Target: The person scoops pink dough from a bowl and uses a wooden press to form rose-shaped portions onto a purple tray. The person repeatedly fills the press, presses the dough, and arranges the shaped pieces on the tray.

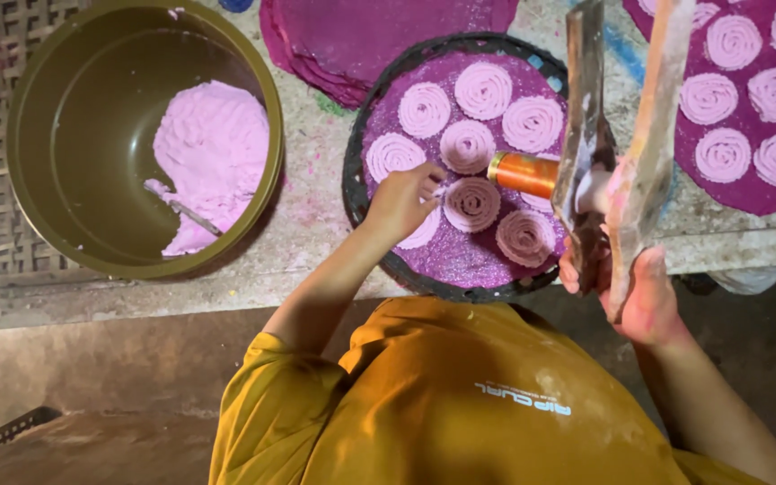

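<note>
So the big olive bucket (47,135) sits far left on the concrete ledge (316,224) with a lump of pink dough (213,153) and a spoon-like tool (181,211) in it, well apart from the action. Right in the middle is the round black woven tray (352,180) lined with a purple cloth (460,260), already carrying rows of pink dough spirals (483,90), and another purple sheet of spirals (747,135) lies far right. The wooden-handled press (648,135) hangs over the tray's right side, its orange barrel (521,172) pointing at the cloth. The right hand (639,292) is clamped around the two handle ends, fingers curled tight. The left hand (401,202) is down on the tray, fingers loosely bent, tips touching the edge of a spiral at the near left; can't tell if it's pinching the strand or just steadying it. My take on doing this well: squeeze the handles evenly so the strand comes out uniform, keep the nozzle low over the cloth, circle outward at a steady pace, and use the left fingertips lightly so the soft coil doesn't smear. Leave gaps so neighbours don't fuse.
</note>
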